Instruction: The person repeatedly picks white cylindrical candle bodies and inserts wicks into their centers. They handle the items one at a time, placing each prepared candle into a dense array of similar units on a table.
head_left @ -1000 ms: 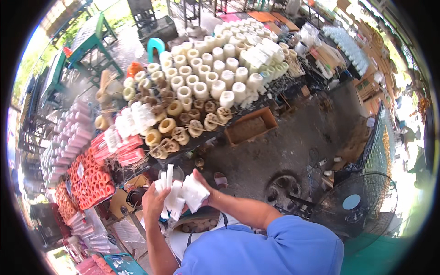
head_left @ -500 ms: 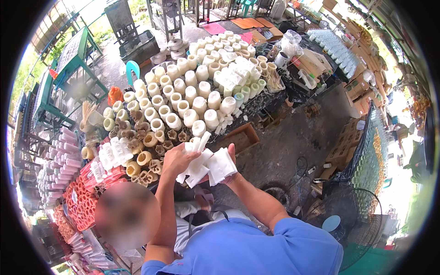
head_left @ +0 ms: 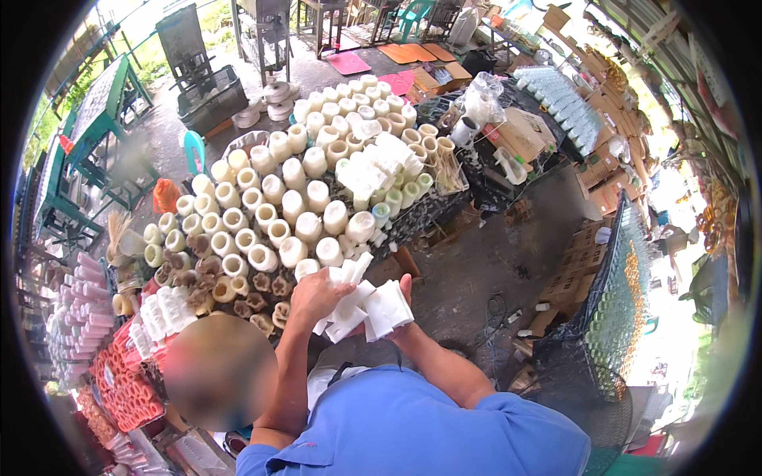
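Note:
My left hand [head_left: 314, 297] is closed round a bunch of white flat pieces [head_left: 344, 314], which fan out from its fingers. Below and behind a squarish stack of similar white pieces [head_left: 387, 309] is my right hand [head_left: 406, 335], its thumb up along the stack's right edge. Whether the pieces are paper, cloth or something else I cannot tell. Both hands are close together in front of my body, and the two bunches nearly touch. Just beyond them stand rows of cream cylindrical candles [head_left: 294, 206], many with hollow tops.
A heap of white pieces [head_left: 381, 166] lies on the candle table. Brown flower-shaped pieces [head_left: 260, 303], red hollow pieces [head_left: 127, 377] and pink cylinders [head_left: 79, 305] are to the left. A wire fan guard [head_left: 579, 420] and a table of glasses [head_left: 611, 309] stand right; a blurred patch hides the lower left.
The view has shifted, so the candle table appears farther left and lower. My hands keep hold of the white pieces, with little change in grip.

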`<act>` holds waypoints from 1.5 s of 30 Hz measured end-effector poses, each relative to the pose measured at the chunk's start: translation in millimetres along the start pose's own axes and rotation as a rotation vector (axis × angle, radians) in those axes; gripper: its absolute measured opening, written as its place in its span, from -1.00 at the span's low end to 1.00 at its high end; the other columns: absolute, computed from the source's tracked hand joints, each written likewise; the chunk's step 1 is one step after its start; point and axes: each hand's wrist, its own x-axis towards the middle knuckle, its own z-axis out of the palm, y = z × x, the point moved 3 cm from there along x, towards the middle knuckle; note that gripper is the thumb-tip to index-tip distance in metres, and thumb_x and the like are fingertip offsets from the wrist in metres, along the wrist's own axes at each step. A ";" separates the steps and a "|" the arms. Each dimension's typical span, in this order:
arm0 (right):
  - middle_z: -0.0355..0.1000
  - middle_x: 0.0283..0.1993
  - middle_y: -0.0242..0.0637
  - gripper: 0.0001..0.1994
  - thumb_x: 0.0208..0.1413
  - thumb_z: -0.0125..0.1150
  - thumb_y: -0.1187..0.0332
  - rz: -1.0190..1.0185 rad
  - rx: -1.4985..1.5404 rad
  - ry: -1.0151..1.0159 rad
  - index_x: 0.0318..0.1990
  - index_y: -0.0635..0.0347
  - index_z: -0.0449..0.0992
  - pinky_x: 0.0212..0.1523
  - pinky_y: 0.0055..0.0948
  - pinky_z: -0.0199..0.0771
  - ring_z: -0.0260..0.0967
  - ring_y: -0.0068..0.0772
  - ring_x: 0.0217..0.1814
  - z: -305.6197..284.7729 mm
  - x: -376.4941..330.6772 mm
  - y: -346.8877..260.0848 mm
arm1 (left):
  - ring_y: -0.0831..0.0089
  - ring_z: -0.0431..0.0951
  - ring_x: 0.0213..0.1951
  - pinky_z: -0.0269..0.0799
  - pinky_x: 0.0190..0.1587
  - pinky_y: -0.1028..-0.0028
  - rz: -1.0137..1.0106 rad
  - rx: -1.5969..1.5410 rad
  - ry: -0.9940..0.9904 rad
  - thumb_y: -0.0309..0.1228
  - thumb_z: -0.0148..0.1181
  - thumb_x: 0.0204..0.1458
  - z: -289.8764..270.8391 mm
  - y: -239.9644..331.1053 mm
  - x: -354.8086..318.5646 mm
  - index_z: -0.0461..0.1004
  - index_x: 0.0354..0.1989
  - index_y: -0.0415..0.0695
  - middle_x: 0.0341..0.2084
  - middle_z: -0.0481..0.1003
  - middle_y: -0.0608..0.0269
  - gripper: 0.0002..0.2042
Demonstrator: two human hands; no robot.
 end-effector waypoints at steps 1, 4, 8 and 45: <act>0.21 0.63 0.14 0.41 -0.06 -0.07 -0.84 -0.013 -0.036 0.041 0.67 0.25 0.07 0.41 0.61 0.33 0.29 0.42 0.56 4.3 -5.0 -16.3 | -0.14 0.70 0.06 0.54 0.15 0.01 0.007 -0.008 0.012 0.18 0.47 0.07 5.5 10.7 10.0 0.63 0.03 -0.32 -0.05 0.69 -0.26 -0.30; 0.24 0.61 0.14 0.40 -0.06 -0.05 -0.84 -0.092 -0.128 0.162 0.65 0.24 0.12 0.38 0.59 0.41 0.33 0.42 0.53 16.8 -24.4 -69.7 | -0.11 0.63 0.20 0.52 0.23 0.04 0.083 0.005 -0.044 0.23 0.43 0.08 24.6 54.5 48.0 0.55 0.25 -0.31 0.12 0.64 -0.27 -0.18; 0.26 0.61 0.12 0.38 -0.04 -0.09 -0.84 -0.188 -0.134 0.125 0.65 0.21 0.14 0.34 0.68 0.37 0.33 0.45 0.52 29.0 -43.5 -144.5 | -0.13 0.62 0.25 0.50 0.31 0.10 0.167 0.025 -0.121 0.26 0.43 0.09 46.3 124.8 97.5 0.47 0.38 -0.40 0.16 0.61 -0.37 -0.05; 0.59 0.21 0.05 0.00 0.02 0.71 -0.01 -0.017 -2.021 0.788 0.50 0.40 0.33 0.32 -0.16 0.56 0.54 -0.01 0.33 -18.4 115.8 -636.8 | 0.01 0.59 0.30 0.48 0.34 0.22 -0.320 -0.576 0.629 -0.43 0.41 0.13 231.4 292.7 426.3 0.22 0.56 -0.36 0.30 0.53 -0.24 -0.20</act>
